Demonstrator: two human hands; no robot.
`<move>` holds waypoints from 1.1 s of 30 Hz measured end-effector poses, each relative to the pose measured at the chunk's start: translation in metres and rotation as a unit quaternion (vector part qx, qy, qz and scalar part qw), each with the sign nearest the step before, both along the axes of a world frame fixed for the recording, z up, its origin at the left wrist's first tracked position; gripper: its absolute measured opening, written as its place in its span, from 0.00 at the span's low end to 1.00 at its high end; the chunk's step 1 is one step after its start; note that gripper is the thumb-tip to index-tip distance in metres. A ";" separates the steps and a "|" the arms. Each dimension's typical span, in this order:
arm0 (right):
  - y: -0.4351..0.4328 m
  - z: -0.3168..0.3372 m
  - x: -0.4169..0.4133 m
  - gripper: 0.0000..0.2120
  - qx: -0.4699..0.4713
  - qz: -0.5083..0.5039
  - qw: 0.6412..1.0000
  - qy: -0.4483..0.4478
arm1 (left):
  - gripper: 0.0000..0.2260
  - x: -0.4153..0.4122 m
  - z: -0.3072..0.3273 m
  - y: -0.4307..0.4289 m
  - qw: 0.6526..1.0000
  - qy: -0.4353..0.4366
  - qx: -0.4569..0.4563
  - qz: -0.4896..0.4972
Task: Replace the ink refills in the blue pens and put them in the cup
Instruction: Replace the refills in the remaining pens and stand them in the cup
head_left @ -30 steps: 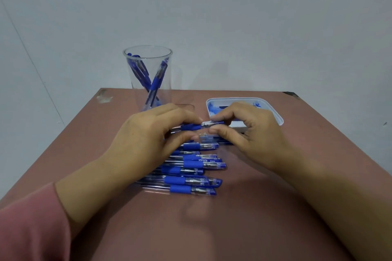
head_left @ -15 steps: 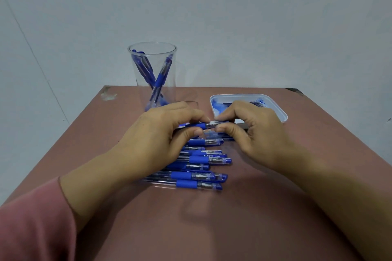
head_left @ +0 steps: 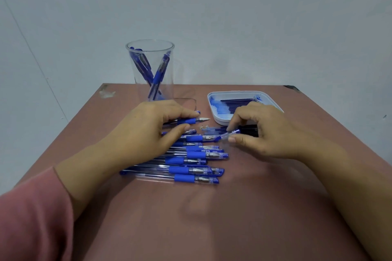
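My left hand (head_left: pixel 148 131) grips a blue pen (head_left: pixel 191 121) by its barrel, its bare metal tip pointing right. My right hand (head_left: pixel 261 131) pinches the pen's clear blue cap (head_left: pixel 230 134) a short way to the right of that tip. Below both hands, several capped blue pens (head_left: pixel 186 162) lie in a row on the table. A clear plastic cup (head_left: pixel 151 70) at the back holds a few blue pens. A white tray (head_left: pixel 218 119) with several ink refills sits at the back right, partly behind my right hand.
The brown table (head_left: pixel 212 218) ends at a far edge just behind the cup, with a pale wall beyond. Dark refills (head_left: pixel 250 129) lie on the table beside the tray. A pink sleeve (head_left: pixel 31 222) covers my left forearm.
My hands have moved apart: the right hand has pulled the cap off the pen to the right, baring the metal tip. The left hand still holds the barrel.
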State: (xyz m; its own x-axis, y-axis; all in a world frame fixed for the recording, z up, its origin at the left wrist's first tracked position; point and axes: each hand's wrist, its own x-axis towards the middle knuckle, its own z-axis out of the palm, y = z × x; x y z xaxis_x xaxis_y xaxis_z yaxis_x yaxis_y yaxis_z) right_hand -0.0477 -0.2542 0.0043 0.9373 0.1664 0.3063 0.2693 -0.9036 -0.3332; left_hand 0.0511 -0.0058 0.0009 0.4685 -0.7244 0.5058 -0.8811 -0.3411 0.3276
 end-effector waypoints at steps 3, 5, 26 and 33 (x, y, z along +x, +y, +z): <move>0.000 0.003 -0.004 0.08 -0.012 -0.003 0.998 0.054 | 0.17 0.000 0.000 0.000 1.000 -0.002 0.002 -0.017; 0.000 0.004 -0.005 0.09 -0.020 -0.007 0.997 0.081 | 0.18 0.001 0.001 0.000 1.000 0.001 -0.009 -0.017; 0.041 -0.007 0.005 0.03 0.176 0.009 0.981 -0.078 | 0.15 -0.004 -0.006 -0.004 0.994 -0.053 -0.082 -0.057; 0.044 -0.004 0.001 0.08 0.181 0.021 0.977 -0.107 | 0.16 -0.004 -0.006 -0.004 0.996 -0.045 -0.074 -0.032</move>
State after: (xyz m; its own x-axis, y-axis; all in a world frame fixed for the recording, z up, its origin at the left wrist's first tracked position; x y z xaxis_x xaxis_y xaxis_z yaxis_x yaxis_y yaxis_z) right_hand -0.0470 -0.2106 0.0007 0.8396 0.0480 0.5411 0.4026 -0.7237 -0.5605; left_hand 0.0468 -0.0093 -0.0050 0.3715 -0.6658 0.6471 -0.9276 -0.2365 0.2892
